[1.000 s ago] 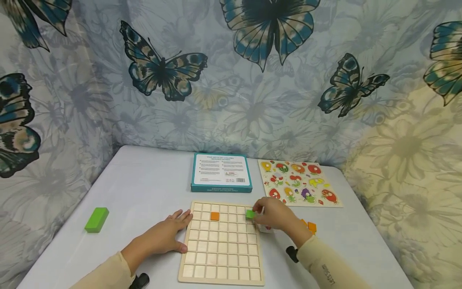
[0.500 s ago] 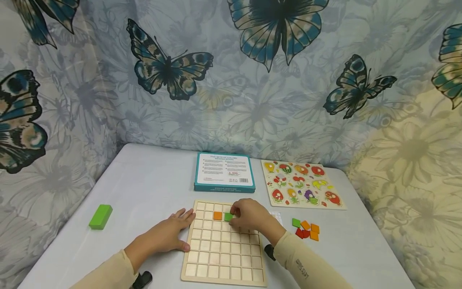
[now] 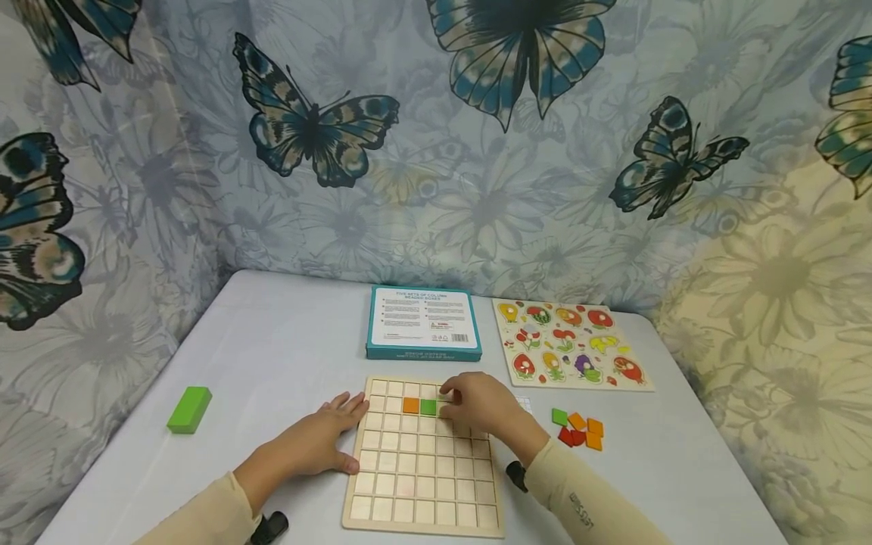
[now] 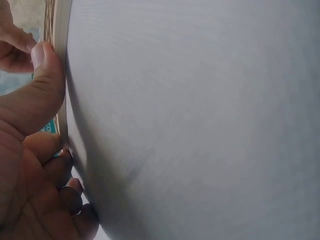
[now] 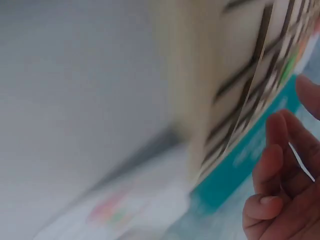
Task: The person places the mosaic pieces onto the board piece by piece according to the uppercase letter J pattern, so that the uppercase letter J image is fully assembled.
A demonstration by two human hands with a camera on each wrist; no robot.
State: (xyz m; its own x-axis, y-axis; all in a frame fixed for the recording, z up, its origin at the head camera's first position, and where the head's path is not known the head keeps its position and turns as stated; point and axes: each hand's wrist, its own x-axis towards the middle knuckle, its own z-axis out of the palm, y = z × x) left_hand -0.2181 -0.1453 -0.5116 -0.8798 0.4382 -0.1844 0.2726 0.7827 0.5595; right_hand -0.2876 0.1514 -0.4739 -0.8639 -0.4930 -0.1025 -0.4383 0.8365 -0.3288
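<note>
A wooden grid board [image 3: 406,463] lies in front of me. In its second row from the far side, an orange square tile [image 3: 411,406] and a green square tile [image 3: 428,408] sit in neighbouring cells. Just right of the green tile is my right hand [image 3: 480,405], thumb and forefinger parted, with nothing between them. The right wrist view shows that hand's fingers [image 5: 272,170] loosely bent beside the board. My left hand [image 3: 316,439] rests at the board's left edge, fingers spread. Its thumb [image 4: 47,70] touches the rim in the left wrist view.
Right of the board lie loose tiles: a green one [image 3: 559,417], a red one [image 3: 578,438] and an orange one [image 3: 595,428], among several. Behind are a teal box [image 3: 422,322] and a fruit puzzle board [image 3: 572,348]. A green block [image 3: 189,409] lies far left.
My right hand has carried the green tile leftward from the board's right edge. The tile now lies beside the orange one, and the hand has let go and drawn slightly right. Left hand unmoved.
</note>
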